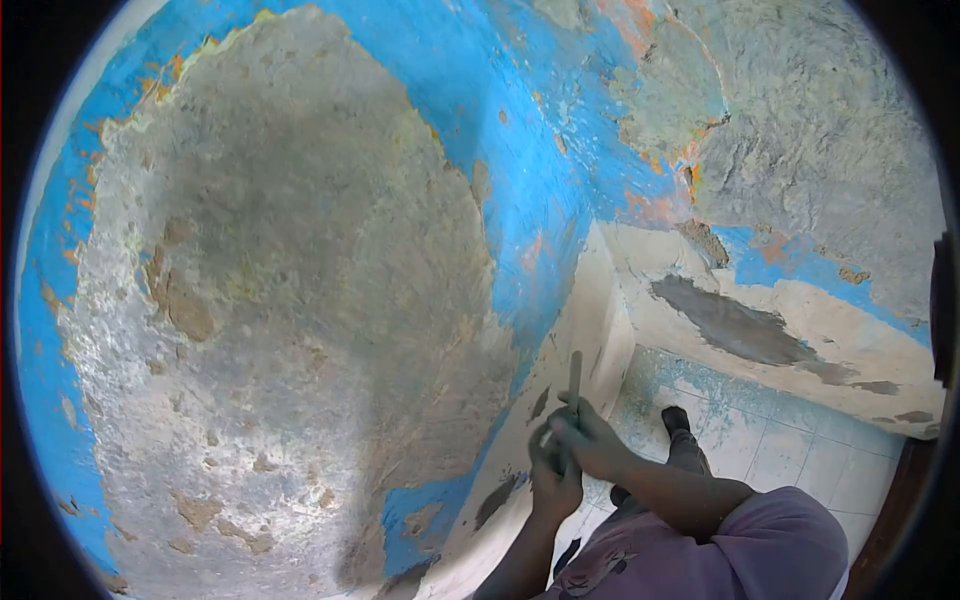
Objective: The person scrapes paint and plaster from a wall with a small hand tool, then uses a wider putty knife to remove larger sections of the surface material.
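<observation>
Thin bar-like tool (575, 372) at lower centre of frame, sticking up out of the hands, top end free, well clear of the right-hand wall. Right hand (597, 446): grip closed around the tool. Left hand (555, 482): just below and to the left, fingers curled at the tool's lower part; right hand overlaps there, so can't tell if the left grip is clasping it or only touching. Tool's lower end hidden by the hands, exact type unclear.

Around: big rough grey patch (290, 220) fills left and centre-left, edged by blue paint (450, 80) with orange and yellowish flecks along the rim. Tan chipped spots in it, mid left and lower left. Second grey patch (830, 130) at upper right, on the adjoining wall. Pale band (850, 325) runs along the foot of that wall, right of centre, with a dark scuffed patch (735, 320) on it.

Lower right: light tiled floor (785, 455), dark shoe (675, 418) and trouser leg (688, 455) on it. Purple shirt (700, 560) and the right forearm (685, 500) block part of the floor at bottom right. Brown upright strip (885, 515) at the lower-right edge, dark object (942, 310) above it, cut off; can't identify either.
</observation>
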`<state>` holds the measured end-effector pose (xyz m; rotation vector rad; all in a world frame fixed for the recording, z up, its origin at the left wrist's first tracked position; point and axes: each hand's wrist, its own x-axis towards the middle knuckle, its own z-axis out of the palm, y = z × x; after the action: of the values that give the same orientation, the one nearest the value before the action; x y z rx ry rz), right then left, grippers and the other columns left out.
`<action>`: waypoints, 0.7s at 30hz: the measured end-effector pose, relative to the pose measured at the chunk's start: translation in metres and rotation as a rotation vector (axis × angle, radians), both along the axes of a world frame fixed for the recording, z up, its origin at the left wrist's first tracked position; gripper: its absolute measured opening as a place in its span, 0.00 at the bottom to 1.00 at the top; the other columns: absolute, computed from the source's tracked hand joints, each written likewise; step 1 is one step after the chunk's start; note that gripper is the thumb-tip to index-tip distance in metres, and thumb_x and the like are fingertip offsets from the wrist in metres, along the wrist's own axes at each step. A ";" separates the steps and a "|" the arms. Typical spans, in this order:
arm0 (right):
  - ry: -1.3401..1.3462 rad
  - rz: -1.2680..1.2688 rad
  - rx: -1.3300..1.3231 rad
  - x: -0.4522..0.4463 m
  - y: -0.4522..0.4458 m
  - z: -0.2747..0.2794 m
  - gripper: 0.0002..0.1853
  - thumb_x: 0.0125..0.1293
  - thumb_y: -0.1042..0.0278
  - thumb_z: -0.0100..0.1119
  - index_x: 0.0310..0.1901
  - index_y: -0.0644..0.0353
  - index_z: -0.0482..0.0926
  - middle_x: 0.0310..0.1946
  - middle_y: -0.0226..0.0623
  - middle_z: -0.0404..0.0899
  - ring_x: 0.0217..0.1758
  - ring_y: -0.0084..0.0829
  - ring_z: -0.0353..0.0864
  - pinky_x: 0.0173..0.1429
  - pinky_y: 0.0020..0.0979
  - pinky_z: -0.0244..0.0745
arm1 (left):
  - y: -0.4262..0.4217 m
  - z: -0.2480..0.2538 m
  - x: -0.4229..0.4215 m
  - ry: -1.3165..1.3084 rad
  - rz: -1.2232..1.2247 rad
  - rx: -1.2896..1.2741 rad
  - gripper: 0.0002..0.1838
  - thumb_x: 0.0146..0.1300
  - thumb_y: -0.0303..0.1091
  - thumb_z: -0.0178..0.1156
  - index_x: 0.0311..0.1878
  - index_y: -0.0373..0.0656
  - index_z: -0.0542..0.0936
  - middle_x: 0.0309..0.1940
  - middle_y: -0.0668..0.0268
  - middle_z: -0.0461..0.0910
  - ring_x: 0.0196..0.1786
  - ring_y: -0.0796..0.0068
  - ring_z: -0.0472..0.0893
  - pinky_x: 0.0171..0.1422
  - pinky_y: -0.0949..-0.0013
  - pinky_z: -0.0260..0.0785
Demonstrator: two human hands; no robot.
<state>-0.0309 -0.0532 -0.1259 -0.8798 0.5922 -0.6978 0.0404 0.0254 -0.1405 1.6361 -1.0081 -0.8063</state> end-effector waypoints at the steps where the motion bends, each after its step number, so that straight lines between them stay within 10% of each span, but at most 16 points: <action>1: 0.020 -0.040 -0.108 0.003 0.015 -0.010 0.20 0.72 0.59 0.42 0.57 0.65 0.62 0.30 0.35 0.74 0.30 0.24 0.76 0.33 0.25 0.74 | 0.005 0.001 -0.002 -0.207 0.033 -0.153 0.29 0.63 0.26 0.50 0.64 0.38 0.48 0.40 0.55 0.75 0.36 0.70 0.80 0.38 0.72 0.72; 7: -0.173 0.144 0.170 -0.015 -0.008 0.026 0.18 0.73 0.58 0.37 0.57 0.61 0.64 0.41 0.39 0.74 0.34 0.26 0.77 0.38 0.28 0.75 | 0.015 0.057 -0.002 -0.135 -0.083 -0.106 0.39 0.55 0.21 0.55 0.65 0.42 0.43 0.47 0.50 0.71 0.43 0.71 0.78 0.44 0.74 0.70; 15: -0.316 0.386 0.559 -0.024 -0.006 0.019 0.21 0.71 0.50 0.38 0.46 0.61 0.71 0.27 0.35 0.74 0.18 0.26 0.71 0.22 0.26 0.69 | -0.001 0.010 0.041 0.591 0.010 0.116 0.26 0.70 0.53 0.40 0.58 0.39 0.64 0.39 0.59 0.75 0.31 0.71 0.79 0.28 0.73 0.73; 21: -0.010 0.236 0.237 -0.026 -0.001 0.024 0.20 0.72 0.52 0.39 0.43 0.63 0.73 0.23 0.35 0.75 0.19 0.26 0.75 0.23 0.25 0.71 | -0.038 0.048 0.028 0.638 -0.156 0.068 0.24 0.71 0.50 0.36 0.56 0.40 0.68 0.44 0.62 0.75 0.46 0.69 0.77 0.53 0.63 0.69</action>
<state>-0.0570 -0.0540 -0.1014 -0.7100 0.5393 -0.4087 0.0684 -0.0130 -0.0928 1.2290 -0.6548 -1.3699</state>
